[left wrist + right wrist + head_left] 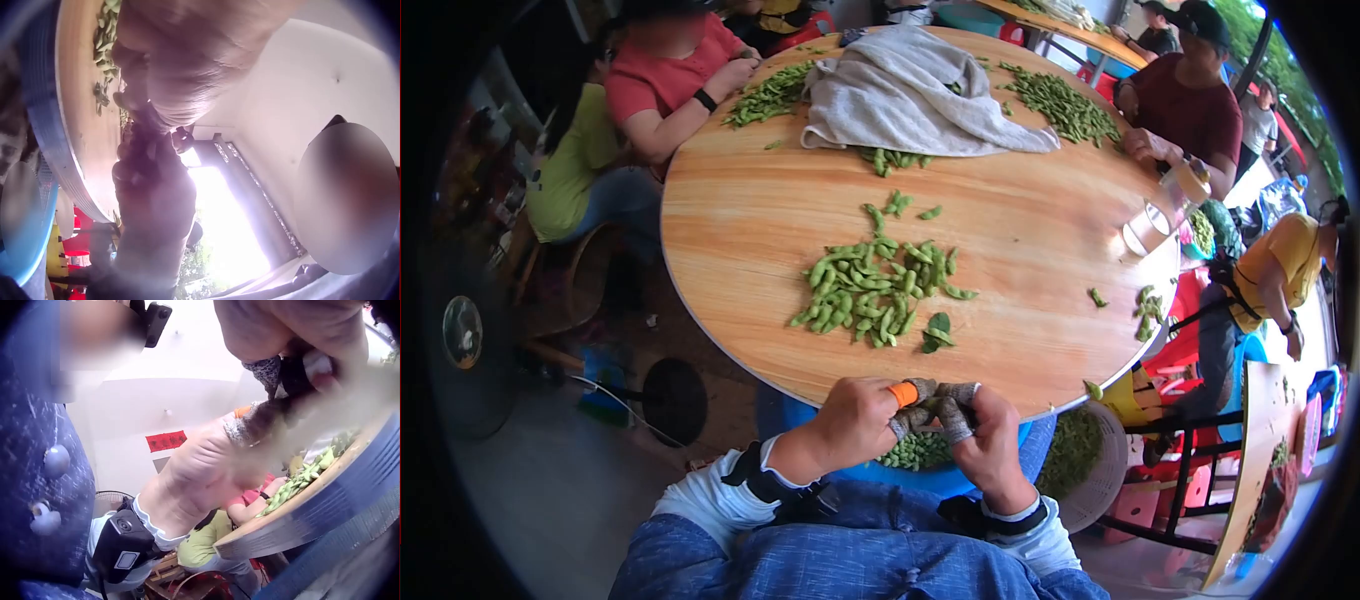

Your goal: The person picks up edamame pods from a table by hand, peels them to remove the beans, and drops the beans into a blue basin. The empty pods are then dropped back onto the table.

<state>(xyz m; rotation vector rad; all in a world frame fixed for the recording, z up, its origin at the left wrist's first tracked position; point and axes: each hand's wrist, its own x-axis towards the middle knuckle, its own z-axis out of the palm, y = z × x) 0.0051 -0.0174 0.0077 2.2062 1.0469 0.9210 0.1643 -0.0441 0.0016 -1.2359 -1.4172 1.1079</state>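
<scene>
My left hand (852,425) and right hand (992,440) meet at the table's near edge in the head view. Grey coverings wrap several fingertips, and an orange band circles one left finger. With fingers curled, both hands pinch between them what looks like a soybean pod, mostly hidden by the fingertips. Directly below, shelled green beans (915,454) lie in a blue basin (945,480). A loose heap of green soybean pods (870,290) is spread on the table just beyond the hands, with a dark leaf (937,328) at its near side.
A grey cloth (900,95) covers part of the round wooden table (1020,250), with more pods beside it. Near the right edge stands a clear jar (1150,225). A white basket (1112,470) holds green scraps at lower right. Several people sit around the table.
</scene>
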